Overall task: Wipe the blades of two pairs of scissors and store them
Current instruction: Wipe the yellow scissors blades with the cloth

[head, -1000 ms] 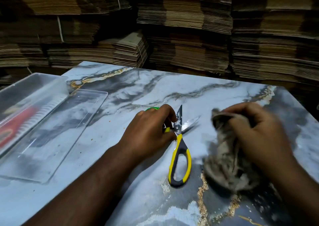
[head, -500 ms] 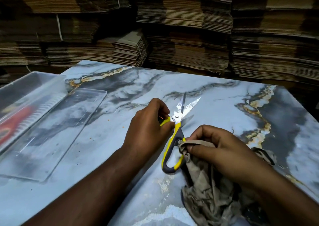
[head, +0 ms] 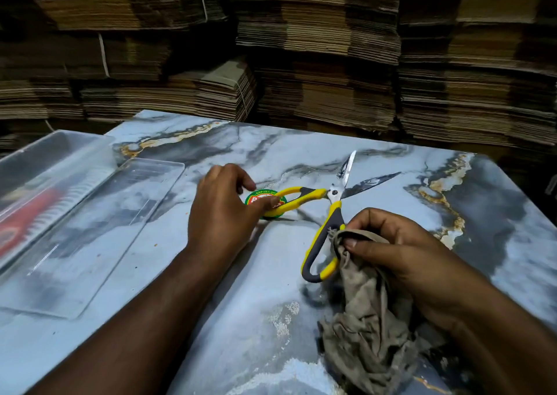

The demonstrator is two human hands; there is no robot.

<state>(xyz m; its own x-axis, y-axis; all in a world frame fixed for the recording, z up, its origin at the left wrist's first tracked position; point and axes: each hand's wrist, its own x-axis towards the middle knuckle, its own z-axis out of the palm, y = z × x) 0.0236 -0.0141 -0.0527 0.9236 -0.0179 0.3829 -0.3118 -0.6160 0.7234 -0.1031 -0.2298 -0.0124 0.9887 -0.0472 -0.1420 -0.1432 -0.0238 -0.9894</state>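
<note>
Yellow-and-grey scissors lie on the marble-patterned table with their blades spread wide, tips pointing up and to the right. My left hand pinches the upper handle loop, which rests over a round green tin. My right hand grips a crumpled grey-brown cloth right beside the lower handle loop. A second pair with red handles shows dimly through the wall of a clear plastic box at the left edge.
The box's clear lid lies flat on the table next to the box. Stacks of flattened cardboard fill the whole background behind the table's far edge.
The scissors have been opened wide: my left hand has drawn one handle out to the left, uncovering the green tin. My right hand with the cloth stays by the lower handle.
</note>
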